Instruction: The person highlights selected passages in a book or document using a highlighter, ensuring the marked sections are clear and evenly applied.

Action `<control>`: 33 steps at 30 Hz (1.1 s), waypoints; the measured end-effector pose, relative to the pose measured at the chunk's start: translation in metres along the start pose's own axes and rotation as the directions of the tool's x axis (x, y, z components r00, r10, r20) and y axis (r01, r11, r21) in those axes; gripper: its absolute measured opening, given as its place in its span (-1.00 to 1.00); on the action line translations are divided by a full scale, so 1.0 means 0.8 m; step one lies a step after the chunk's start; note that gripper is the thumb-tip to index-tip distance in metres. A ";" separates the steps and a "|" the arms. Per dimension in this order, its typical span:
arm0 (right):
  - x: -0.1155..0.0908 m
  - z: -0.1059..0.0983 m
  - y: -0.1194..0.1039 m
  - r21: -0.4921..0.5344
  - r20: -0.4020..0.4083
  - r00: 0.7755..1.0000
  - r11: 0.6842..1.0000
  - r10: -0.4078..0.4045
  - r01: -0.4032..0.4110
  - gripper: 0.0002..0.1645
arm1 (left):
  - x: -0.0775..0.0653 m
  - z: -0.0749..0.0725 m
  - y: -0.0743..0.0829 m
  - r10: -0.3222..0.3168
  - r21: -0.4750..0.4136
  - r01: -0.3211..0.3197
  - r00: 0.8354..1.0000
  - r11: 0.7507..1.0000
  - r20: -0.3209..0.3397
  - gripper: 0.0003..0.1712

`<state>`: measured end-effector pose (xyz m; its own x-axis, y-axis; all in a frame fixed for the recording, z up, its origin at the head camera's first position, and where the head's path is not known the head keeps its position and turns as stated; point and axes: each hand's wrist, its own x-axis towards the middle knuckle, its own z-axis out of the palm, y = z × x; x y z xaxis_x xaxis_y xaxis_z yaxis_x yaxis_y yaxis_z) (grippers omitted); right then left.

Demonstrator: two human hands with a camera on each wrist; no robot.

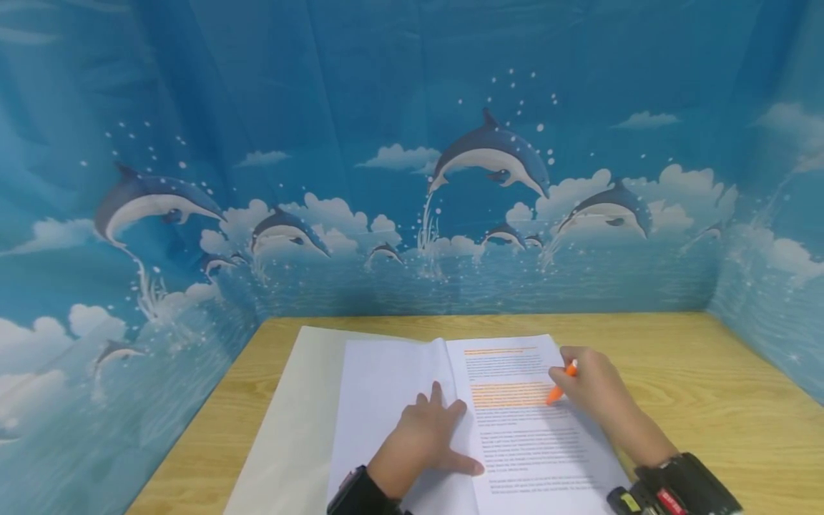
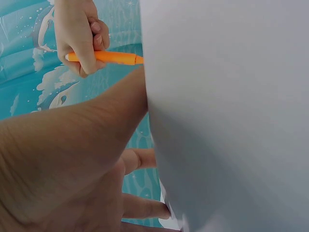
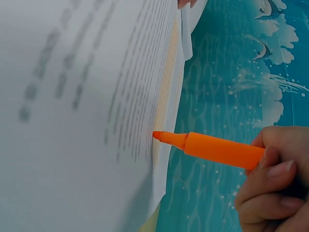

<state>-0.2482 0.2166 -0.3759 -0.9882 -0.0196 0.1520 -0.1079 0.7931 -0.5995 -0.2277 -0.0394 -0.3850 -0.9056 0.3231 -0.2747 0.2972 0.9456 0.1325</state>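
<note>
An orange highlighter [image 3: 219, 149] is pinched in my right hand [image 1: 595, 386], its tip at the right end of an orange-marked paragraph. That paragraph is on the printed right page [image 1: 534, 443] of an open booklet, and more orange lines mark the top of the page. My left hand [image 1: 421, 436] rests spread on the blank left page [image 1: 373, 372], with the thumb reaching over the fold onto the printed page. In the left wrist view, the white paper hides some of the left fingertips.
Beneath the booklet lies a larger cream sheet or cover [image 1: 283, 422], showing at the left. All this is on a wood-grain table [image 1: 695, 372]. A blue dolphin-print curtain [image 1: 360, 107] hangs behind and at both sides. Each wrist wears a black strapped device [image 1: 692, 486].
</note>
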 end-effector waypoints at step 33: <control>-0.007 -0.017 0.013 -0.059 -0.040 0.999 0.998 -0.032 0.030 -0.85 | 0.002 -0.001 -0.001 0.008 0.020 -0.008 1.000 1.000 0.015 0.10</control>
<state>-0.2420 0.2329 -0.3723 -0.9790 -0.0207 0.2026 -0.1309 0.8264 -0.5476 -0.2292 -0.0394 -0.3850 -0.8986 0.3310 -0.2880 0.3104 0.9435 0.1157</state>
